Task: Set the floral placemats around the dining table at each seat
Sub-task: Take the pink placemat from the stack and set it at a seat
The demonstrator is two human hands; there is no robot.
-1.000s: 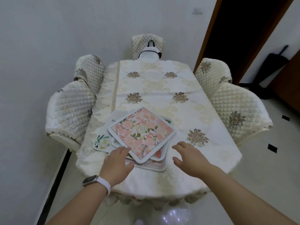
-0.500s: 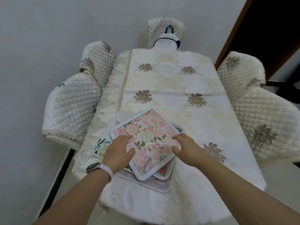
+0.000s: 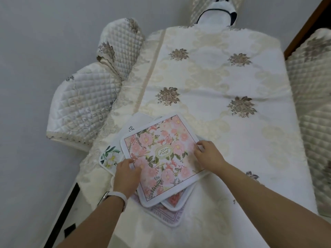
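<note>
A loose stack of floral placemats lies on the near part of the dining table (image 3: pixel 223 83), which is covered by a cream cloth. The top placemat (image 3: pixel 161 154) is pink with roses and a white border, turned diamond-wise. My left hand (image 3: pixel 126 175) grips its left corner, thumb on top. My right hand (image 3: pixel 208 155) pinches its right corner. Beneath it show a white mat with green leaves (image 3: pixel 109 158), a white mat with lettering (image 3: pixel 137 123), a pink one (image 3: pixel 176 200) and a purple-bordered one (image 3: pixel 163 214).
Quilted cream chairs ring the table: two on the left (image 3: pixel 82 108) (image 3: pixel 120 45), one at the far end (image 3: pixel 215 8), two on the right (image 3: pixel 315 126) (image 3: pixel 312 45). A grey wall runs close along the left. A dark doorframe (image 3: pixel 304 31) stands at the upper right.
Both hands reached forward onto the stack, then slid apart to the left and right corners of the top pink placemat and took hold. My view has come closer and tilted down.
</note>
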